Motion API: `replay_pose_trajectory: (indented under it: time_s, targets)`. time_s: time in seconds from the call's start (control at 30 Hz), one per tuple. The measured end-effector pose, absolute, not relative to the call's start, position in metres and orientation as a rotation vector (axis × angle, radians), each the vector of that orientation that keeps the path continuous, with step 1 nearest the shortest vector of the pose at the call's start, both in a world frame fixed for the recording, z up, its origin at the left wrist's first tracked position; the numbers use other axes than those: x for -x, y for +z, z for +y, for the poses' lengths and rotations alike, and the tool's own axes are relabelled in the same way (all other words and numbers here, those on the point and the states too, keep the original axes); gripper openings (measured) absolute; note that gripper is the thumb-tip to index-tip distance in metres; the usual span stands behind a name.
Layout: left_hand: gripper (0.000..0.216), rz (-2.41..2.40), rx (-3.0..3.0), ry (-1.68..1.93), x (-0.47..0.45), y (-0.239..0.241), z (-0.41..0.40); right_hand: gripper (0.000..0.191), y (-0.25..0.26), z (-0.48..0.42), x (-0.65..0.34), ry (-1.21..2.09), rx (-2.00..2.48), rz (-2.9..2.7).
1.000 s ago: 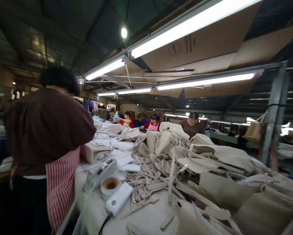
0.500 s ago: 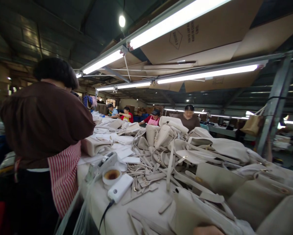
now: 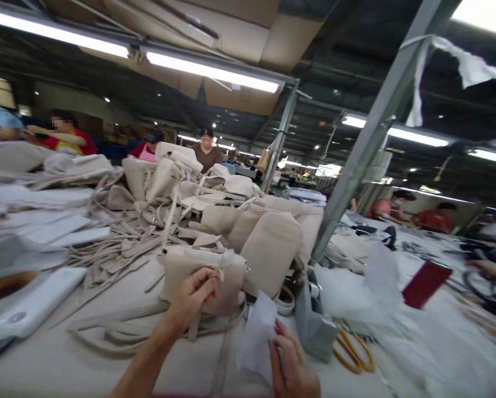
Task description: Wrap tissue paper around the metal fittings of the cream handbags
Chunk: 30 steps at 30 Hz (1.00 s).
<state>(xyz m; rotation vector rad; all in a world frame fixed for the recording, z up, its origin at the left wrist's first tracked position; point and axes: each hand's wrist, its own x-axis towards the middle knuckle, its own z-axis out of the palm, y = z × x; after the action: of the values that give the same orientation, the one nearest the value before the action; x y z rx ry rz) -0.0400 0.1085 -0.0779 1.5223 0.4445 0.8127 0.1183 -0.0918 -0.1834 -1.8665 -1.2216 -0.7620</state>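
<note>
My left hand [image 3: 192,296] is closed in a pinch on the top edge of a small beige bag [image 3: 202,276] that lies on the table in front of me. My right hand [image 3: 291,365] grips a white sheet of thin paper or fabric [image 3: 258,337] at the bottom of the view, just right of the bag. Behind the bag rises a heap of more beige bags [image 3: 268,243] and loose straps [image 3: 123,249].
A white power bank [image 3: 30,309] and a cup of dark liquid [image 3: 3,284] sit at the left edge. Yellow-handled scissors [image 3: 351,351] lie at the right by a grey metal post [image 3: 367,132]. A red object [image 3: 426,283] lies further right. Several people work along the far side.
The view has swung right and down, and the person in brown at the left has left the picture. Both my hands have come into view, holding the bag and the white sheet.
</note>
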Motion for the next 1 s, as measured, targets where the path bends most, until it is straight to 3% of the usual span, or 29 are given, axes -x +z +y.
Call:
replay_pose_trajectory:
  time_s: [0.1,0.23,0.6,1.0]
  targets:
    - [0.023,0.426,-1.637,0.763,0.042,-0.076,0.099,0.022,-0.179,-0.082,-0.107,-0.920,1.860,-1.292]
    - [0.038,0.482,-1.754,0.660,0.041,-0.074,0.091,0.023,-0.170,-0.069,-0.092,-1.008,1.745,-1.381]
    - [0.033,0.510,-1.677,0.652,0.042,-0.077,0.093,0.021,-0.167,-0.065,-0.095,-1.021,1.651,-1.362]
    - [0.007,0.462,-1.673,0.756,0.033,-0.094,0.098,0.015,-0.172,-0.055,-0.093,-1.025,1.600,-1.461]
